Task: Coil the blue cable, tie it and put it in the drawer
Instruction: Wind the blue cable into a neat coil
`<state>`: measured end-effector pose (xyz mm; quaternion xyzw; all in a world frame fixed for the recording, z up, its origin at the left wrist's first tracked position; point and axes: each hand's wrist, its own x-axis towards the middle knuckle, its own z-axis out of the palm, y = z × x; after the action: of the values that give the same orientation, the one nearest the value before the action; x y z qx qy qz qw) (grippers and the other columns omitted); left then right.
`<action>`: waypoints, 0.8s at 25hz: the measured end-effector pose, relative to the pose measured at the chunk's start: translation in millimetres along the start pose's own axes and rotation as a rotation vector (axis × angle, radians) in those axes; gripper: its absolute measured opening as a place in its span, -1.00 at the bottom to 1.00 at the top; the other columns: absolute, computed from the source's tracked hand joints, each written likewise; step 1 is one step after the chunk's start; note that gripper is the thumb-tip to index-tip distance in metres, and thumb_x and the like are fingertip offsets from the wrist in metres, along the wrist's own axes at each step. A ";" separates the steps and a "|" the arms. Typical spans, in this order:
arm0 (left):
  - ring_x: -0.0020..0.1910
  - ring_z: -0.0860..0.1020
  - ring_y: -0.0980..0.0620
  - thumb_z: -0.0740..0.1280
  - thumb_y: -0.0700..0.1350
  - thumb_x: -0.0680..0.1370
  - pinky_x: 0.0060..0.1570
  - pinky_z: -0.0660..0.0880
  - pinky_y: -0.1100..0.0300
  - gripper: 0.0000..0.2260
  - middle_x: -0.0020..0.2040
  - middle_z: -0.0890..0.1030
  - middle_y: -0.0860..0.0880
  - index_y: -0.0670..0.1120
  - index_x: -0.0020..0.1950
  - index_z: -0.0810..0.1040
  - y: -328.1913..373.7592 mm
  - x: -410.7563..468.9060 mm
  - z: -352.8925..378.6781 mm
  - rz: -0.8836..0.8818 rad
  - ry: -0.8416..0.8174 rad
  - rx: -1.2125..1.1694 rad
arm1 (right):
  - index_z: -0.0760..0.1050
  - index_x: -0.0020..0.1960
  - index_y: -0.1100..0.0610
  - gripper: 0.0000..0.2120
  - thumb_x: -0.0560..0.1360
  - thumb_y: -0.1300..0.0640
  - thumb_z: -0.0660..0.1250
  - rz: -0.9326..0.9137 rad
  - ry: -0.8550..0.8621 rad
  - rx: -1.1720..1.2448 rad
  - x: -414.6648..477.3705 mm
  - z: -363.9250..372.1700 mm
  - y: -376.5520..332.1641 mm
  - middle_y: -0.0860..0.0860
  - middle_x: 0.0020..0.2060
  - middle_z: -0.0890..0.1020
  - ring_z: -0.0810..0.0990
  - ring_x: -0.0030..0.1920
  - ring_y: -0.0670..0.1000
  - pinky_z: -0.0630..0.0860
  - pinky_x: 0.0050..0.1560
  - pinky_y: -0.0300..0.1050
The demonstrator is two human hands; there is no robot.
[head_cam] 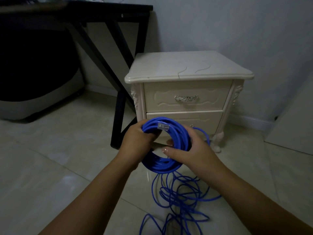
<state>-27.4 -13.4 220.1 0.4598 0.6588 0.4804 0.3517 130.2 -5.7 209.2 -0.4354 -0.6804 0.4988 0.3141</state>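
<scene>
Left hand grips the cable coil at its top; right hand grips its right side. Loose loops lie on the floor below.

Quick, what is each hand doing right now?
Left hand: closed, gripping the coiled blue cable.
Right hand: closed, gripping the opposite side of the same coil.
</scene>
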 end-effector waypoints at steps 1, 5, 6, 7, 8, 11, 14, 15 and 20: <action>-0.33 0.53 0.14 0.33 -0.20 0.55 -0.38 0.51 0.32 -0.81 -0.24 0.59 0.03 0.12 -0.13 0.53 -0.1 -0.9 1.0 -0.008 0.031 -0.037 | 0.45 0.23 -0.09 -0.49 0.33 -0.01 0.53 0.035 0.046 0.006 0.7 0.8 2.2 -0.13 -0.06 0.66 0.64 -0.04 -0.19 0.53 -0.02 -0.20; -0.38 0.53 0.08 0.32 -0.17 0.57 -0.34 0.50 0.23 -0.90 -0.31 0.58 -0.01 0.02 0.00 0.57 -3.4 -8.1 17.4 -0.136 0.141 -0.362 | 0.52 0.05 -0.04 -0.65 0.30 0.03 0.52 0.156 0.177 0.289 2.6 11.5 8.2 0.00 -0.15 0.67 0.64 -0.15 -0.04 0.44 -0.18 -0.18; -0.41 0.54 0.07 0.32 -0.19 0.57 -0.34 0.51 0.19 -0.88 -0.34 0.58 -0.01 -0.03 0.07 0.58 -4.7 -11.7 22.8 -0.180 0.118 -0.454 | 0.53 0.03 0.00 -0.63 0.27 0.04 0.52 0.184 0.204 0.378 3.5 16.2 11.5 0.04 -0.18 0.67 0.64 -0.16 0.01 0.49 -0.15 -0.11; -0.42 0.57 0.07 0.32 -0.22 0.56 -0.34 0.52 0.18 -0.84 -0.33 0.59 -0.03 -0.06 0.12 0.56 -6.5 -13.9 25.3 -0.222 0.050 -0.510 | 0.53 0.02 0.05 -0.67 0.29 0.11 0.50 0.212 0.245 0.465 5.9 18.4 15.3 0.07 -0.25 0.66 0.65 -0.19 0.04 0.54 -0.10 -0.03; -0.36 0.61 0.05 0.35 -0.25 0.54 -0.30 0.55 0.17 -0.78 -0.25 0.62 -0.04 -0.07 0.16 0.53 -7.7 -14.1 23.1 -0.246 -0.060 -0.493 | 0.52 0.02 0.09 -0.74 0.35 0.20 0.45 0.235 0.291 0.526 8.2 17.5 16.1 0.07 -0.33 0.65 0.65 -0.25 0.05 0.57 -0.09 0.01; 0.03 0.64 0.06 0.50 -0.26 0.34 0.09 0.53 0.13 -0.36 0.13 0.60 0.01 0.04 0.35 0.38 -4.5 -9.6 -4.6 -0.169 -0.432 -0.302 | 0.51 0.01 0.10 -0.78 0.43 0.35 0.32 0.189 0.359 0.257 13.7 -7.1 9.3 0.06 -0.40 0.60 0.59 -0.39 0.00 0.54 -0.28 -0.08; 0.07 0.59 0.27 0.50 -0.29 0.34 -0.02 0.55 0.26 -0.09 0.27 0.42 0.22 0.27 0.48 0.12 5.1 -8.1 -18.6 0.033 -0.533 -0.071 | 0.49 0.00 0.04 -0.77 0.42 0.30 0.36 0.071 0.162 -0.223 17.4 -20.6 -2.0 0.05 -0.25 0.62 0.59 -0.31 0.01 0.50 -0.29 -0.15; 0.01 0.58 0.31 0.48 -0.31 0.36 -0.08 0.55 0.31 -0.11 0.23 0.42 0.24 0.24 0.49 0.13 6.1 -9.9 -13.4 0.141 -0.503 0.133 | 0.49 0.02 0.04 -0.76 0.41 0.27 0.38 0.029 0.091 -0.362 17.7 -17.3 -2.8 0.02 -0.23 0.60 0.59 -0.26 0.00 0.48 -0.27 -0.16; -0.21 0.56 0.20 0.39 -0.21 0.46 -0.12 0.55 0.13 -0.77 -0.18 0.61 0.09 0.08 0.02 0.56 -7.7 -10.7 4.1 0.438 -0.178 0.497 | 0.46 0.07 -0.06 -0.73 0.39 -0.02 0.37 -0.186 -0.037 -0.802 12.2 -13.6 -5.1 -0.09 -0.24 0.56 0.53 -0.23 -0.05 0.47 -0.22 -0.16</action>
<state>-22.1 -23.2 211.8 0.7020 0.6083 0.3273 0.1734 135.4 10.2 218.1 -0.4509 -0.8629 0.1711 0.1511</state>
